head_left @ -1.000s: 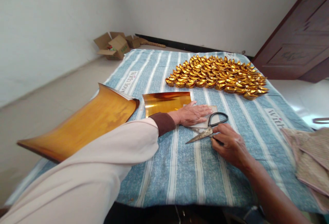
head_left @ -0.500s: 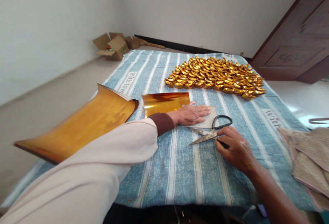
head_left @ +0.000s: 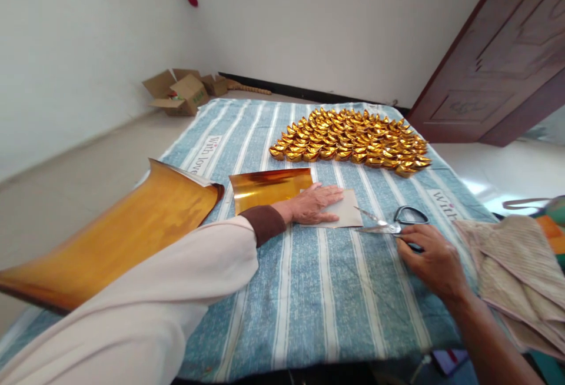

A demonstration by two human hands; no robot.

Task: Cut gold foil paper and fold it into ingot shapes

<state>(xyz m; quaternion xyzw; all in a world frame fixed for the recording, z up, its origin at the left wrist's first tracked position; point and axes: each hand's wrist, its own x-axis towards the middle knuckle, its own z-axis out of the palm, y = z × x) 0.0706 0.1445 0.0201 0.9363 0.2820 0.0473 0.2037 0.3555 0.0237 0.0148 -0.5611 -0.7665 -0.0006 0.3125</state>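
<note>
My left hand (head_left: 318,202) lies flat with its fingers spread on a pale grey rectangle of card or paper (head_left: 348,211). Under and beside that wrist is a shiny gold foil sheet (head_left: 265,188), its edge curling up on the far side. My right hand (head_left: 435,258) grips the black-handled scissors (head_left: 388,228) by the near handle loop. Their blades are spread apart and point left, with the tips close to the right edge of the pale rectangle. A large stack of gold sheets (head_left: 115,232) rests at the table's left, partly behind my left sleeve.
Many folded gold foil ingots (head_left: 348,140) stand in packed rows at the table's far side. The table has a blue striped cloth (head_left: 304,302). A beige folded cloth (head_left: 507,267) hangs at the right edge. Open cardboard boxes (head_left: 189,93) sit on the floor behind.
My right hand has moved right with the scissors, so the blades have drawn back from under the left hand's fingers to the pale rectangle's right side. My left hand still presses flat.
</note>
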